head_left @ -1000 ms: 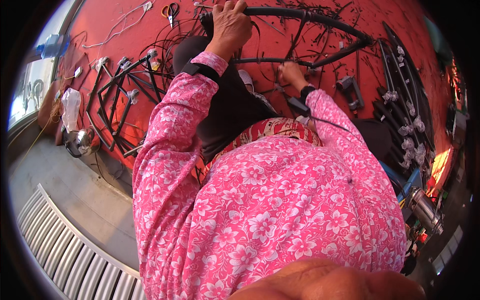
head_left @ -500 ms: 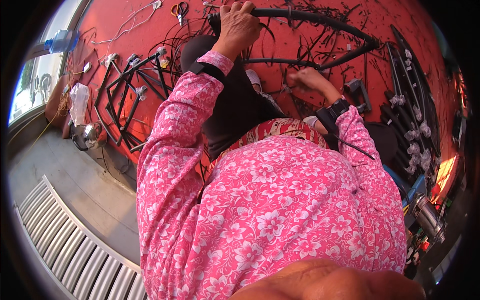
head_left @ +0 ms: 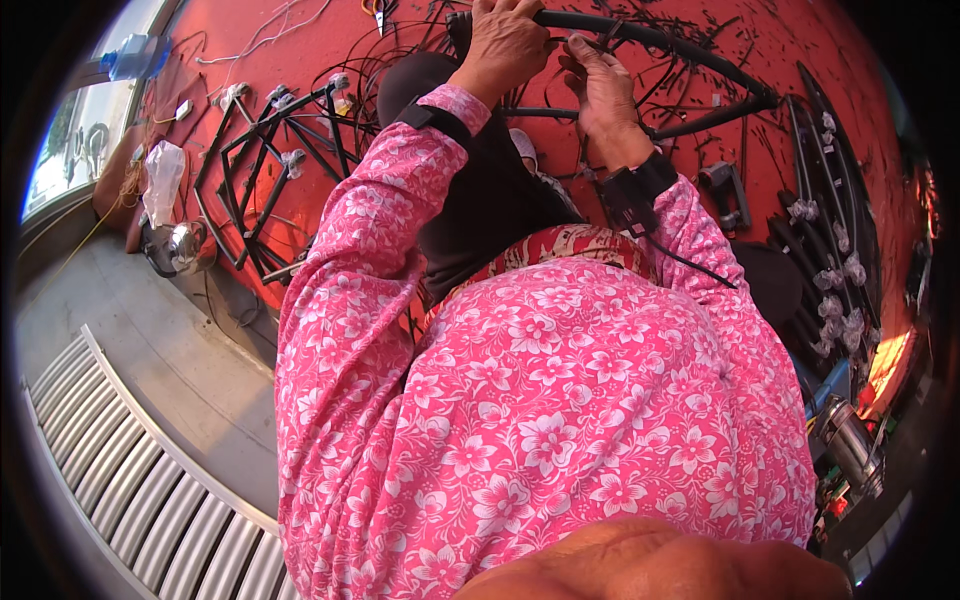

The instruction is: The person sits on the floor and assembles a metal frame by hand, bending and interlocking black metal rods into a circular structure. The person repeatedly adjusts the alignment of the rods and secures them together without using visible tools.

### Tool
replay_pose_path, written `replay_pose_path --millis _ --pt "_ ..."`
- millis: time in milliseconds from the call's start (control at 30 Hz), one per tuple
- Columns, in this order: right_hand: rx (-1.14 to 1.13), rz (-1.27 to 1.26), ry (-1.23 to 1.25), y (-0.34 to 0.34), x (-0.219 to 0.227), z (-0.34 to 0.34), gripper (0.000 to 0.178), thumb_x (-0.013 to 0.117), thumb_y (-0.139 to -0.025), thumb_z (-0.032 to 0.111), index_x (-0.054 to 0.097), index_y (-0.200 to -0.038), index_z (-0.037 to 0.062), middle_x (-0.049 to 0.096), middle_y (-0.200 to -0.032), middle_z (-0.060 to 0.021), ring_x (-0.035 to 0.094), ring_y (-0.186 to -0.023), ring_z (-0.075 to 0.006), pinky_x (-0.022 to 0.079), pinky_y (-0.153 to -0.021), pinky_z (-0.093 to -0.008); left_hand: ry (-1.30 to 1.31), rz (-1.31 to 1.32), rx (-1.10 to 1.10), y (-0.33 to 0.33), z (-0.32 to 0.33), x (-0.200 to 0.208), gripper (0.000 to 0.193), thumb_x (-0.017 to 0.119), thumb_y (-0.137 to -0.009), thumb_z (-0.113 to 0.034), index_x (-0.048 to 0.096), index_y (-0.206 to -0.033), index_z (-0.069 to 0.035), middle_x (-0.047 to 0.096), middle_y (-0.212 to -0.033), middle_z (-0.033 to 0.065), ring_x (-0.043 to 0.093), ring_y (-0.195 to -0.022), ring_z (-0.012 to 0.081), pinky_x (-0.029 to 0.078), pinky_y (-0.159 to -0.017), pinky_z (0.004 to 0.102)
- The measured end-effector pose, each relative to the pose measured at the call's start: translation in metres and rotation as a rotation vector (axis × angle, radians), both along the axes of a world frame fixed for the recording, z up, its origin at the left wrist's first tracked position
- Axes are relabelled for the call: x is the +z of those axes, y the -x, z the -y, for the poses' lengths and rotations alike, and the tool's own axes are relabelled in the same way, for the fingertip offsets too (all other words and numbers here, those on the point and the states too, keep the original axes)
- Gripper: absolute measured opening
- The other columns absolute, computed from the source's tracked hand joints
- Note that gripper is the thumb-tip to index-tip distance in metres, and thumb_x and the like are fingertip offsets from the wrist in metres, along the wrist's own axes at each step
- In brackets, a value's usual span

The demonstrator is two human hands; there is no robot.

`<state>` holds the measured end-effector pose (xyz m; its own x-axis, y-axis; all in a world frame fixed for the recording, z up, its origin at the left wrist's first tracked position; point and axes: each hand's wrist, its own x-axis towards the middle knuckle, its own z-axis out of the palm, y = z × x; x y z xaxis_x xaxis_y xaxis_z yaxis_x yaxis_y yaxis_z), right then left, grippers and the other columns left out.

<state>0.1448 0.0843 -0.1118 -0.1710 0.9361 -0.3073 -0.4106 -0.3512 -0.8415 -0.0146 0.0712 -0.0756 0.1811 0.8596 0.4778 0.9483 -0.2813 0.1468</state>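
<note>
At the top middle my left hand (head_left: 503,48) is wrapped around a bent black tubular frame (head_left: 700,62), near its left end. The frame's upper tube curves right to a corner and turns back below. My right hand (head_left: 607,100) is raised close beside the left, just under the upper tube. Its thumb and fingers are pinched on a thin black strip at the left hand's fingertips; most of the strip is hidden by the fingers.
Several joined black tube frames (head_left: 262,165) with plastic-wrapped ends lie at the left. More wrapped black tubes (head_left: 822,215) lie at the right, beside a dark grey tool (head_left: 724,195). Black scraps litter the red floor (head_left: 790,40). A slatted metal rack (head_left: 150,470) is at the lower left.
My right hand has risen from near my lap to beside my left hand and closed on the thin strip. The left hand keeps its hold on the frame. The whole view has shifted slightly.
</note>
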Motion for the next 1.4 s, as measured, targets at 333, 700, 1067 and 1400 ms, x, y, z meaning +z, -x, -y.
replay_pose_path --millis 333,700,1067,1400 --pt "0.4 0.516 -0.737 -0.03 0.03 -0.021 0.015 0.07 -0.094 0.019 0.076 -0.093 0.0049 0.074 -0.086 0.0002 0.064 -0.077 -0.0057 0.051 -0.07 -0.0229 0.24 0.406 -0.282 0.031 -0.025 0.01 0.03 0.063 -0.077 0.0 0.061 -0.106 -0.007 0.063 -0.097 0.0149 0.062 -0.098 0.0364 0.05 -0.082 0.0465" --pt "0.41 0.163 -0.605 -0.024 0.048 -0.03 0.019 0.064 -0.098 0.014 0.07 -0.11 0.0011 0.075 -0.095 -0.007 0.07 -0.088 -0.0126 0.057 -0.08 -0.0247 0.408 0.14 -0.303 0.048 -0.052 0.017 0.02 0.073 -0.073 -0.012 0.071 -0.091 -0.004 0.07 -0.088 0.0188 0.067 -0.084 0.0361 0.054 -0.074 0.0452" --pt "0.155 0.654 -1.075 0.0 0.084 -0.047 0.011 0.067 -0.088 0.007 0.071 -0.094 -0.002 0.069 -0.082 -0.0072 0.065 -0.078 -0.0156 0.051 -0.072 -0.0296 0.377 0.334 -0.115 0.037 -0.023 0.019 0.032 0.08 -0.074 -0.025 0.066 -0.097 -0.006 0.069 -0.09 0.0154 0.068 -0.087 0.0354 0.054 -0.074 0.045" --pt "0.215 0.71 -0.984 -0.008 0.096 -0.047 0.013 0.066 -0.089 0.01 0.072 -0.09 -0.0009 0.071 -0.083 -0.0094 0.066 -0.076 -0.0155 0.051 -0.07 -0.0306 0.323 0.287 0.033 0.013 -0.01 0.025 0.04 0.082 -0.074 -0.041 0.067 -0.09 -0.007 0.069 -0.081 0.012 0.069 -0.079 0.0306 0.053 -0.068 0.0425"
